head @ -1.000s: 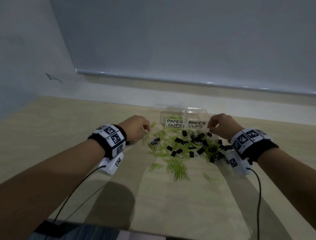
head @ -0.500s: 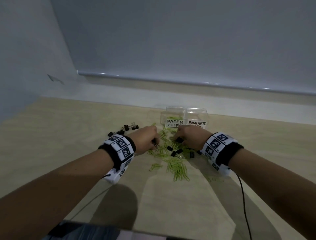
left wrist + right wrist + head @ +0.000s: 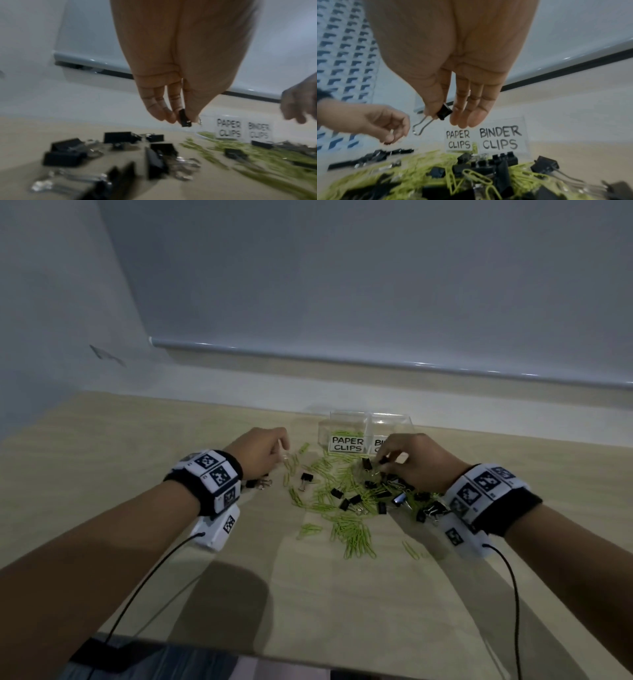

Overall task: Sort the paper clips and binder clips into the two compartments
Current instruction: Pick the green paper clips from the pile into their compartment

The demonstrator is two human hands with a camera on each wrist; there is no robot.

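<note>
A clear two-compartment box (image 3: 349,421) labelled PAPER CLIPS and BINDER CLIPS stands at the back of the wooden table. In front of it lies a mixed pile of green paper clips (image 3: 354,534) and black binder clips (image 3: 349,501). My left hand (image 3: 279,453) hovers left of the pile, thumb and fingers pinching a small black binder clip (image 3: 183,119). My right hand (image 3: 387,462) is over the pile's far right side, just before the box, and pinches another black binder clip (image 3: 444,111) by its body, wire handle hanging down.
A separate small group of binder clips (image 3: 120,138) lies on the table under my left hand. Bare tabletop (image 3: 342,611) stretches toward me. A pale wall with a blind rail (image 3: 376,364) rises behind the box. Cables trail from both wrist cameras.
Half a second ago both hands were down together in the pile. Now they have lifted and drawn apart, the left going left and the right going right, each pinching a binder clip.
</note>
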